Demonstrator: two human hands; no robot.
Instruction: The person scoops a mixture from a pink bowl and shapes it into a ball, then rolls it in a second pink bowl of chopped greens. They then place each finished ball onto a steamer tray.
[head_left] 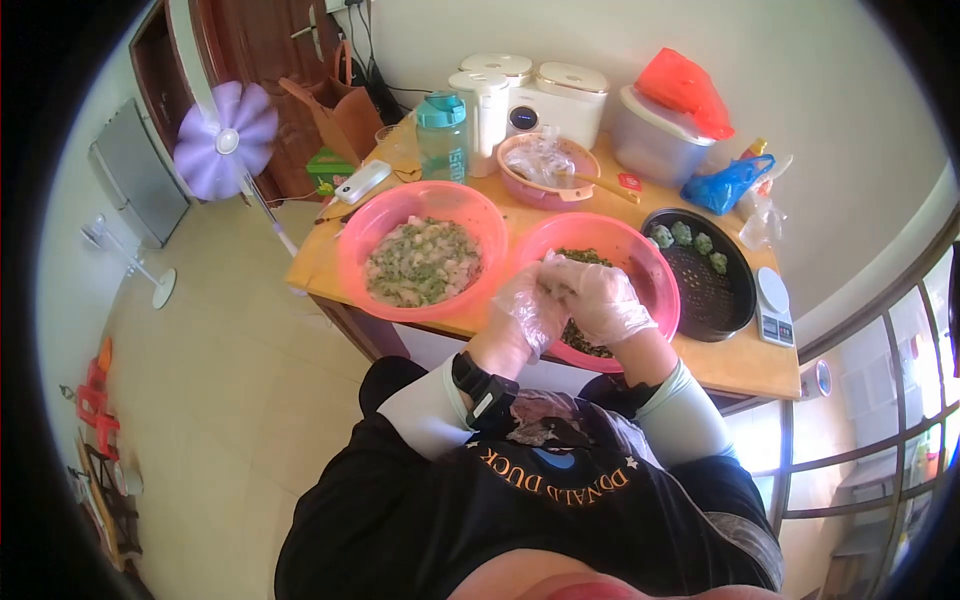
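My left hand (532, 303) and my right hand (604, 303), both in clear plastic gloves, come together over the right pink basin (655, 262). Their fingers are curled around a small lump of food mix (560, 289), mostly hidden between them. Dark green chopped leaves (583, 256) lie in the basin beneath. To the left, another pink basin (357, 222) holds a pale and green chopped mixture (425, 262). On the right is a round black perforated steamer tray (712, 290), with several green-speckled balls (682, 233) along its far side.
A white kitchen scale (775, 305) sits at the table's right end. Behind the basins stand a teal bottle (442, 137), a white jug (485, 120), a smaller pink bowl (548, 198) with plastic bags, and a lidded tub (660, 135). A purple fan (227, 141) stands left of the table.
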